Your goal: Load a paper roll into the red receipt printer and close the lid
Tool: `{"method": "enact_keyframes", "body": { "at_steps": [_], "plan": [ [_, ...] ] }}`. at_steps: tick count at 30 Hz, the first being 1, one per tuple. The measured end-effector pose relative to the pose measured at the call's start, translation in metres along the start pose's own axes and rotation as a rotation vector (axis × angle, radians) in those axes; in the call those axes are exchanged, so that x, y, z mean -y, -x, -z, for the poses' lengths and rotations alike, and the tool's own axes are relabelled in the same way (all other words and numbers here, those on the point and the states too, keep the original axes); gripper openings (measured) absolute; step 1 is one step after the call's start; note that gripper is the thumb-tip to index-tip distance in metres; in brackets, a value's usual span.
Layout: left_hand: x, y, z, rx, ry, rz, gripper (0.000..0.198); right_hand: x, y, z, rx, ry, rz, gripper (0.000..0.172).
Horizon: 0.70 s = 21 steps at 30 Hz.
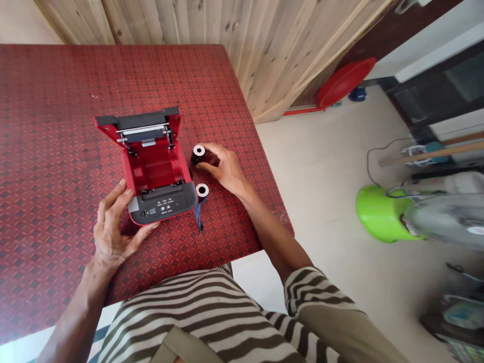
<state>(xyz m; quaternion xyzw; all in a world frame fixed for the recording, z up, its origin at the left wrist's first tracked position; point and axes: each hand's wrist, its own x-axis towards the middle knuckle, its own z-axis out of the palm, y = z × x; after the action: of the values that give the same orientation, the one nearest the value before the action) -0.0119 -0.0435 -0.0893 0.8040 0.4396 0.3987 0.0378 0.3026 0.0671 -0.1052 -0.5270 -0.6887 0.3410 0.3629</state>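
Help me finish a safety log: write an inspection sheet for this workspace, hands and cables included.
Surface: red patterned table, small pale mark showing.
Job's things: red-and-black device, lid raised; far roll and near roll beside its right side.
Clutter: green tub on the floor; blurred items beyond.
Hands: left hand clasps the device's near left corner; right hand holds the far roll.
Cables: thin dark cord near the tub, ends unclear.
Surroundings: wooden wall, pale floor.

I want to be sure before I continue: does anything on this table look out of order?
Yes, one thing: a dark strip lies loose and crumpled at the nearer roll, right of the machine. It looks odd because its end is ragged.
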Motion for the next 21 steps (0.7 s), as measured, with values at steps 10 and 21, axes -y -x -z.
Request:
{"method": "enact_keyframes", "body": {
  "at_steps": [10, 21],
  "plan": [
    [-0.002, 0.007, -0.001, 0.032, -0.026, 0.047, 0.092, 0.125, 0.009, 0.042, 0.108, 0.226, 0.505, 0.035],
    [-0.005, 0.010, -0.001, 0.041, -0.016, 0.074, 0.091, 0.157, -0.033, -0.041, 0.635, 0.950, 0.281, 0.036]
  ]
}}
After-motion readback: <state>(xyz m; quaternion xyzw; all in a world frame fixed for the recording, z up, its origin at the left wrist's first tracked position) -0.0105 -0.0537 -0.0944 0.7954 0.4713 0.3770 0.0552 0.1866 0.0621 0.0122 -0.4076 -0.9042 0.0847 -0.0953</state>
